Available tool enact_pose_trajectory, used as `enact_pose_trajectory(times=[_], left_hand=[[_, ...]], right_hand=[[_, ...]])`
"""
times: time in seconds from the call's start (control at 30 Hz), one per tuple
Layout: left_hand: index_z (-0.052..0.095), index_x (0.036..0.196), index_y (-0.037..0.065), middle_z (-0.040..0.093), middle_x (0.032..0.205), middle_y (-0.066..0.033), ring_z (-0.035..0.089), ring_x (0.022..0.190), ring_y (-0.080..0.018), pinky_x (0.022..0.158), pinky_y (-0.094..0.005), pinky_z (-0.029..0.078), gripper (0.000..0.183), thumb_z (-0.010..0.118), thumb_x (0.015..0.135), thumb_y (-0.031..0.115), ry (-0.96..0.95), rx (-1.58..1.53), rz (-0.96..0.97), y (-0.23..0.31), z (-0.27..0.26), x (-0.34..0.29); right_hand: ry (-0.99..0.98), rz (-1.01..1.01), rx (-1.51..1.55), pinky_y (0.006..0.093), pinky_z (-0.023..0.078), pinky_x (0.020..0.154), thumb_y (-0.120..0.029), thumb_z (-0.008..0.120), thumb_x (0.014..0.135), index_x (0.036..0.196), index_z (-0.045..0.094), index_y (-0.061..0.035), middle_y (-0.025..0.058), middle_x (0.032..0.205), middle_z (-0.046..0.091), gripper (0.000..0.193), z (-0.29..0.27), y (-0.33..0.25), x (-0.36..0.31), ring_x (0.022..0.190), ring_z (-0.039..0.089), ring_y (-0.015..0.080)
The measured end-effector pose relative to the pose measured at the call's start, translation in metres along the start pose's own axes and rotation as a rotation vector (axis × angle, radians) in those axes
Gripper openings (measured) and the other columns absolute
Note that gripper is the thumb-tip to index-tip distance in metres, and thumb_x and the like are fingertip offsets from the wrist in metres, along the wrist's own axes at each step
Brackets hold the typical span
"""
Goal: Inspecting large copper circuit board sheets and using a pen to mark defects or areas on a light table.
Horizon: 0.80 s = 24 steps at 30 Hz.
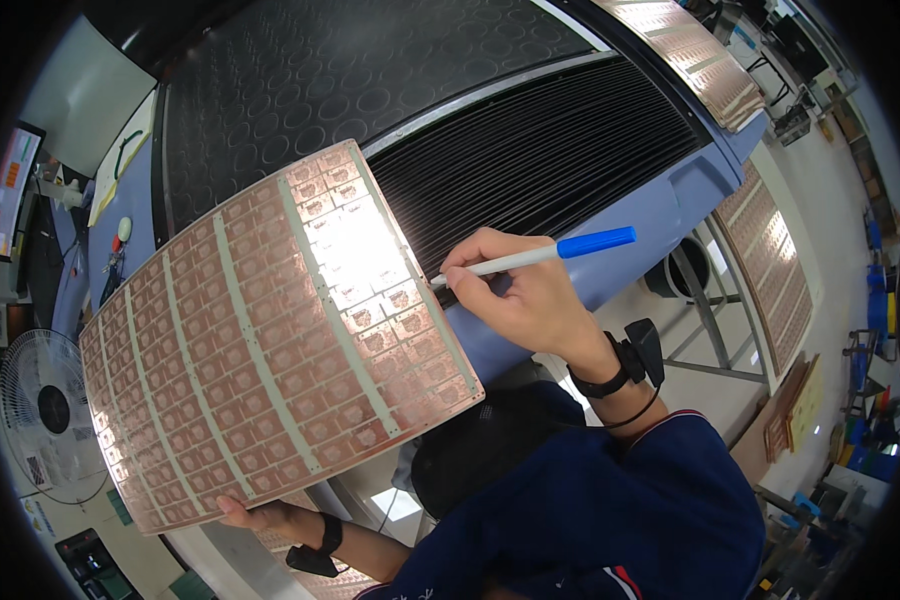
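A large copper-coloured circuit board panel point(270, 330), with rows of small repeated patterns and pale green strips, lies tilted across the front of a blue machine. My left hand point(253, 514) grips its near lower edge, fingers closed round the rim and partly hidden under it. My right hand point(520, 295) pinches a white marker pen point(595, 243) with a blue cap on its rear end. The pen's tip is at the panel's right edge; whether it touches cannot be told. Glare whitens part of the panel near the pen.
Behind the panel is the machine's black ribbed bed point(540, 150), beside a dark mat with circles point(370, 70). More copper panels point(685, 50) are stacked at the far right, others on a rack point(770, 260). A fan point(55, 408) and a screen point(12, 190) stand left.
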<state>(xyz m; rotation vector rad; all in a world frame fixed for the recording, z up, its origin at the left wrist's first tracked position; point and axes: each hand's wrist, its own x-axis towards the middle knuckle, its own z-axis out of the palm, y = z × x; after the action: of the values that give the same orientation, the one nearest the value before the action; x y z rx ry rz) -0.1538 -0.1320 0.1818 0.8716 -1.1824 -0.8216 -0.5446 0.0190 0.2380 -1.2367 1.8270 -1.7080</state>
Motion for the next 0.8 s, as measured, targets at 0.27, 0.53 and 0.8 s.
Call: enact_pose_trajectory(times=[0.27, 0.53, 0.8], left_hand=[[0.041, 0.133, -0.009, 0.051, 0.127, -0.0221, 0.055, 0.113, -0.0290, 0.096, -0.0447, 0.046, 0.062, 0.050, 0.091, 0.035, 0.009, 0.000, 0.078, -0.002, -0.004, 0.006], [0.041, 0.134, -0.009, 0.051, 0.129, -0.0224, 0.054, 0.115, -0.0297, 0.097, -0.0453, 0.045, 0.062, 0.050, 0.091, 0.034, 0.005, 0.015, 0.066, 0.000, -0.002, 0.003], [0.040, 0.135, -0.009, 0.050, 0.130, -0.0226, 0.054, 0.116, -0.0304, 0.099, -0.0458, 0.045, 0.061, 0.050, 0.091, 0.033, 0.004, 0.015, 0.078, 0.003, -0.001, 0.000]], right_hand=[[-0.083, 0.001, -0.074, 0.0226, 0.044, 0.053, -0.008, 0.065, 0.083, 0.083, 0.067, 0.0008, 0.0046, 0.069, 0.066, 0.009, -0.002, -0.005, 0.000, 0.060, 0.058, 0.0080], [-0.097, 0.016, -0.028, 0.0227, 0.042, 0.050, -0.006, 0.065, 0.081, 0.080, 0.066, -0.0001, 0.0030, 0.067, 0.064, 0.007, -0.005, -0.002, -0.004, 0.057, 0.056, 0.0072], [-0.121, -0.017, 0.005, 0.0243, 0.034, 0.044, -0.005, 0.061, 0.077, 0.072, 0.062, -0.0037, 0.0006, 0.058, 0.055, 0.005, -0.005, -0.005, -0.006, 0.047, 0.047, 0.0074]])
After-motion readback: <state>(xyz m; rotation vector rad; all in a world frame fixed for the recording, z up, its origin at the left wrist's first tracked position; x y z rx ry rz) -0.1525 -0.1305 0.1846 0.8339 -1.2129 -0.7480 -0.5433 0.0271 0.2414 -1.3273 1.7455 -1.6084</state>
